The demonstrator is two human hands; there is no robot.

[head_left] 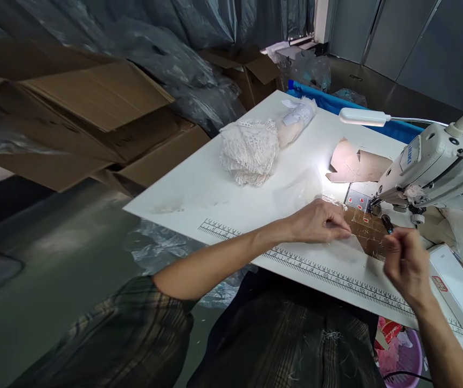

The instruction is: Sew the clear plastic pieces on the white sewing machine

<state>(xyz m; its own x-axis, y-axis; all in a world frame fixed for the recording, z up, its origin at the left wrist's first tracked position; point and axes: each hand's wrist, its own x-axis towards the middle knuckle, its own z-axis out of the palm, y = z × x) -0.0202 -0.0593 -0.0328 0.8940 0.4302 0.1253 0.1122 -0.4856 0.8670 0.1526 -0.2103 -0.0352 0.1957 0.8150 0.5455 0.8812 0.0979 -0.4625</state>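
My left hand [322, 221] rests at the front of the sewing machine bed, thumb and fingers pinched together. Beside its fingertips lies a pale, sheer scrap [351, 245]; whether the pinch holds it I cannot make out. My right hand [409, 264] is closed, slightly blurred, around a small black tool [387, 223] whose kind is unclear. The tool's tip points toward the needle area of the white sewing machine [413, 161]. Between my hands, brown tape [366, 234] covers the bed in front of the presser foot [372, 205].
A bundle of white lace [249, 151] and a wrapped roll [298, 116] lie at the table's back. Tan pattern pieces [358, 161] sit behind the needle. A white box-like device [457, 288] stands right. Cardboard boxes [94, 102] are left; a pink basket [415, 350] is below.
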